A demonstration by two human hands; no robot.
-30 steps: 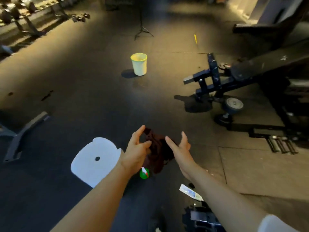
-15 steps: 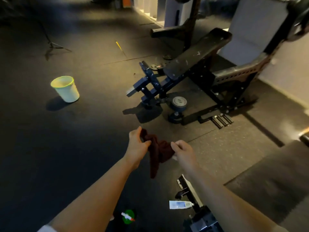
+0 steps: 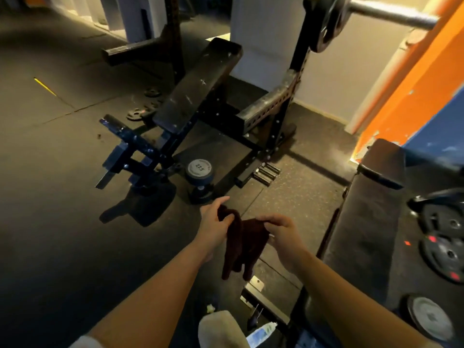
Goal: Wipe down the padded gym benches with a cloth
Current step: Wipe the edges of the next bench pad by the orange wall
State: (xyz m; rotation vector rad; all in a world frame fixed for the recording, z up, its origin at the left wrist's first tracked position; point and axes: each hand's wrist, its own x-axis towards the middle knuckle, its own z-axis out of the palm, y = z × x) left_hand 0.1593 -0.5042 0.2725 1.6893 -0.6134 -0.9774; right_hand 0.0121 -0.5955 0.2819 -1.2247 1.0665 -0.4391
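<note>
Two hands held a dark cloth [image 3: 241, 244] in mid-air above the floor [image 3: 62, 234]. The left hand [image 3: 213, 227] pinched the cloth's upper left edge, its grip narrow with thumb and fingers closed on the fabric. The right hand [image 3: 281, 234] gripped the upper right part with curled fingers, and the rest of the cloth hung down between the forearms. Just right of the hands stood a padded bench [image 3: 366, 229], its black top running away toward an orange wall [image 3: 411, 91]. Weight plates [image 3: 444, 247] lay beside that bench on the right. Farther off, a dumbbell [image 3: 199, 170] stood on end on the floor. Beyond it, a second inclined bench [image 3: 195, 89] sat inside a rack [image 3: 266, 109], with a loaded barbell [image 3: 386, 12] above.
</note>
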